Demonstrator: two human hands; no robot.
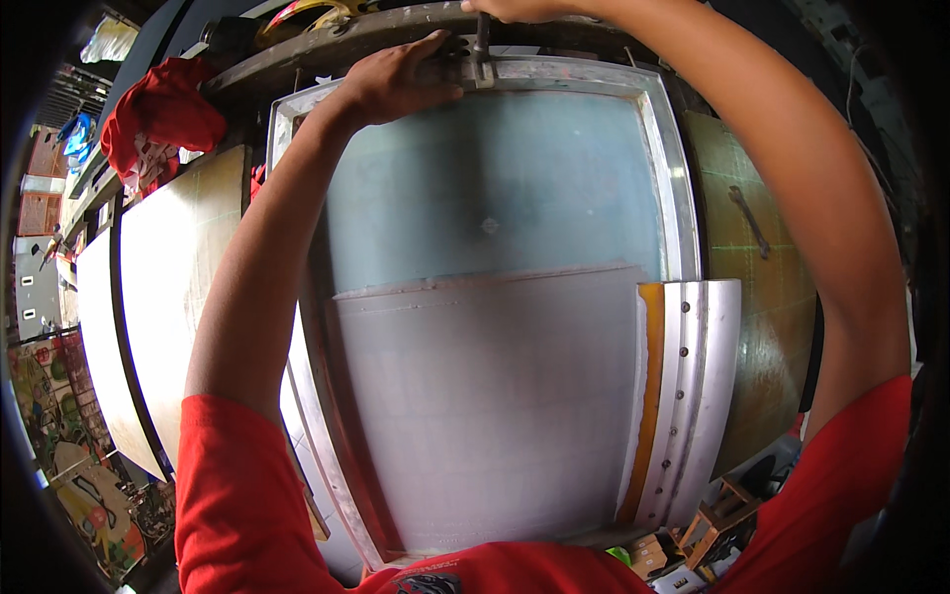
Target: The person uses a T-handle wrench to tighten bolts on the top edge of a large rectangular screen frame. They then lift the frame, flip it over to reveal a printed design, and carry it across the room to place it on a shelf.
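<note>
A screen-printing frame (683, 213) with pale metal edges lies before me, its mesh bluish in the far half and greyish-white in the near half. At its far edge stands a dark metal clamp (482, 45). My left hand (401, 81) rests at the frame's far edge, left of the clamp, fingers stretched toward it. Above, my right hand (520, 8) has its fingers closed at the top of the clamp; the picture's upper edge cuts part of it off. A squeegee (683, 396) with a metal holder and an amber blade lies along the screen's right side.
Boards flank the frame: a bright one (183, 267) at left, a yellowish-green one (737, 327) at right carrying a wrench (749, 220). A red cloth (158, 114) hangs at far left. Beyond the frame runs a dark beam (267, 64). A small wooden stand (720, 520) is at lower right.
</note>
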